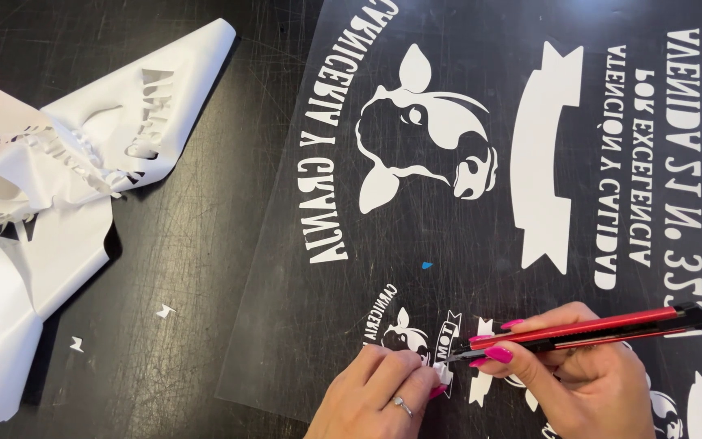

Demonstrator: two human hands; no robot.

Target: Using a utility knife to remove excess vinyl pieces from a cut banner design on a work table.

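Note:
A clear film sheet point(465, 244) with white vinyl graphics, a large cow head point(424, 130), a ribbon banner point(542, 154) and mirrored lettering, lies on the dark table. My right hand point(578, 382) grips a red and black utility knife point(587, 329), its tip pointing left at a small cow-head design point(404, 333) near the sheet's lower edge. My left hand point(375, 398), wearing a ring, pinches a small white vinyl scrap point(444, 375) right at the blade tip.
A crumpled heap of peeled white vinyl waste point(50, 187) covers the left side of the scratched black table point(188, 260). Two tiny white scraps point(164, 310) lie near it. A small blue speck point(426, 265) sits on the film.

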